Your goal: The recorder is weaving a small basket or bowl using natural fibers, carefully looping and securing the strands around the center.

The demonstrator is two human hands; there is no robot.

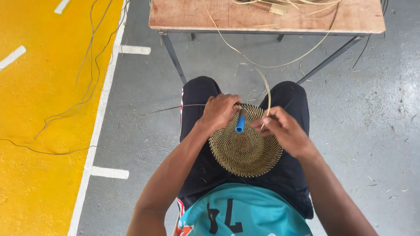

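A round woven coil disc [245, 150], tan and dark, rests on my lap over black shorts. My left hand [220, 111] grips the disc's far left rim and holds a tool with a blue handle [240, 123] that lies across the disc. My right hand [282, 130] pinches a thin pale cane strip [267, 89] at the disc's far right rim. The strip arcs up and away toward the table. A thin dark strand [175, 107] sticks out to the left from under my left hand.
A wooden table [210, 17] on dark metal legs stands just ahead, with loose cane strips [280, 6] on top and hanging off. The grey concrete floor [372, 122] carries cane shavings. A yellow painted zone [39, 109] with white lines and trailing strands lies on the left.
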